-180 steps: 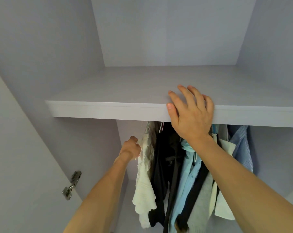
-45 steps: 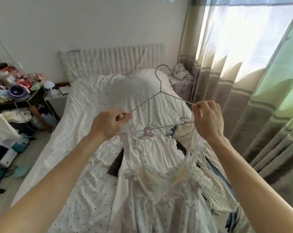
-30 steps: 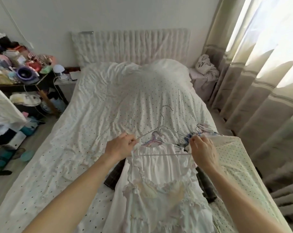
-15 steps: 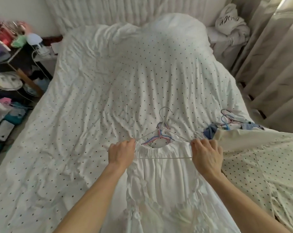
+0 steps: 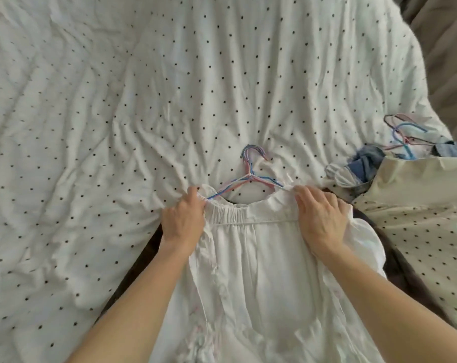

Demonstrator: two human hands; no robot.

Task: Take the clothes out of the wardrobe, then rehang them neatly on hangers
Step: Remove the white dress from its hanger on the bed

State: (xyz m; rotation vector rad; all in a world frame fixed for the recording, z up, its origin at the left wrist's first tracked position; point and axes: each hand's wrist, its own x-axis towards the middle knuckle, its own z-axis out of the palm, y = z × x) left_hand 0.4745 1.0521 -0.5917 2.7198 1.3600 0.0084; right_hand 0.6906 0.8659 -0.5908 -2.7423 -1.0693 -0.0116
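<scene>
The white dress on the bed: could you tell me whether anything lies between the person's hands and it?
Nothing visible does. The left hand and right hand both grip the white dress at its gathered neckline; the pink and blue hangers poke out beyond it.

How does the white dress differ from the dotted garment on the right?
The white dress is plain; the dotted garment is cream with dark dots. The left hand and right hand grip the dress's neckline; nothing touches the dotted garment. Both lie on the bed.
</scene>
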